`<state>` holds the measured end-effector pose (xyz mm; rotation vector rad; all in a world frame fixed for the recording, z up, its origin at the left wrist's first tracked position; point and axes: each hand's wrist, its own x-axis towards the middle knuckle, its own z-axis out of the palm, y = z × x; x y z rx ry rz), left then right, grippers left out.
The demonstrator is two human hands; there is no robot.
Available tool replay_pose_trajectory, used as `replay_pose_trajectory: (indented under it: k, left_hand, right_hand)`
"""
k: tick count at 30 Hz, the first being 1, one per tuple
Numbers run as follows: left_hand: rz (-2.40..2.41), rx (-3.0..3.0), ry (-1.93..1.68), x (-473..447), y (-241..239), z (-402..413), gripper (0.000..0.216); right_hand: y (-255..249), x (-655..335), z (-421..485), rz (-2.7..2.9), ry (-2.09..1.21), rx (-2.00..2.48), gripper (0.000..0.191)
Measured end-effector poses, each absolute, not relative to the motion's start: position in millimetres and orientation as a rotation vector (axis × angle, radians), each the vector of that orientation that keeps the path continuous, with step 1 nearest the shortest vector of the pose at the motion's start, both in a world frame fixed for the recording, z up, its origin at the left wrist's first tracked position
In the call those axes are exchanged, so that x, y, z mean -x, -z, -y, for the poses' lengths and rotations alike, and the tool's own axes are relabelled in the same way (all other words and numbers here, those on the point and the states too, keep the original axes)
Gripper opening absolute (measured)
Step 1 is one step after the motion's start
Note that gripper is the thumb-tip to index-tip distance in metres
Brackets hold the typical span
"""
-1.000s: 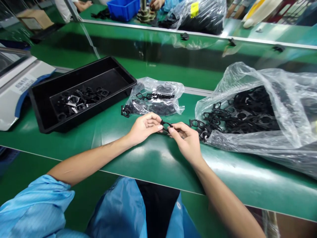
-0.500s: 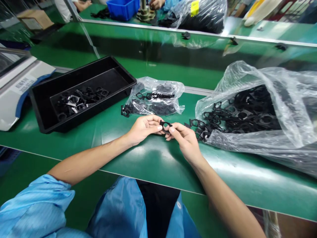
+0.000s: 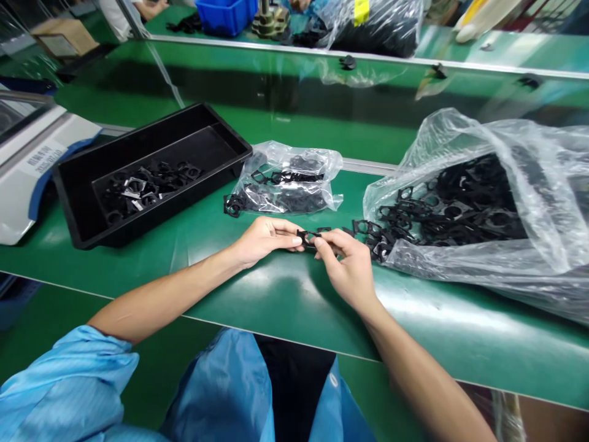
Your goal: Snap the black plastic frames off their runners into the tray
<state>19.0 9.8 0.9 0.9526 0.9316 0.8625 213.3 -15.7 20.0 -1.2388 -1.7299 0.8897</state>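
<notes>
Between my two hands is a small black plastic ring-shaped part (image 3: 309, 237), seen tilted at a shallow angle. My left hand (image 3: 263, 241) pinches its left end between thumb and fingers. My right hand (image 3: 348, 259) pinches the right end, with the thumb on the near side. The part is held just above the green table (image 3: 257, 301). Similar black parts (image 3: 380, 236) lie loose to the right of my right hand, at the mouth of a large clear plastic bag (image 3: 464, 261). Fingers partly cover the held part's ends.
To the left stands a black tray (image 3: 202, 172) with a pile of black parts inside. A smaller clear bag (image 3: 294, 178) of parts lies beyond my hands. A white and blue machine (image 3: 55, 153) sits at far left. Across a metal rail is a blue bin (image 3: 226, 17).
The ring part has tipped, so its hole looks narrower now. My right hand has shifted slightly to the right; my left hand stays almost in place.
</notes>
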Motion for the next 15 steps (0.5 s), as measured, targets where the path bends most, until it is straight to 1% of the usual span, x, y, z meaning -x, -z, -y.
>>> replay_pose_trajectory:
  k: [10,12,15]
  left_hand:
    - [-0.895,-0.973,-0.799,-17.3,4.7,-11.6,0.032]
    - [-0.891,-0.977,-0.793,-17.2,4.2,-11.5,0.033]
    - [-0.835,-0.97,-0.791,-17.6,2.1,-11.3,0.033]
  right_hand:
    - [-16.8,-214.9,14.6,1.7,-0.889,1.294,0.028]
    - [-15.9,-214.7,13.4,1.659,-0.941,1.292,0.028]
    - [-15.0,-214.3,10.6,1.546,-1.104,1.269,0.031]
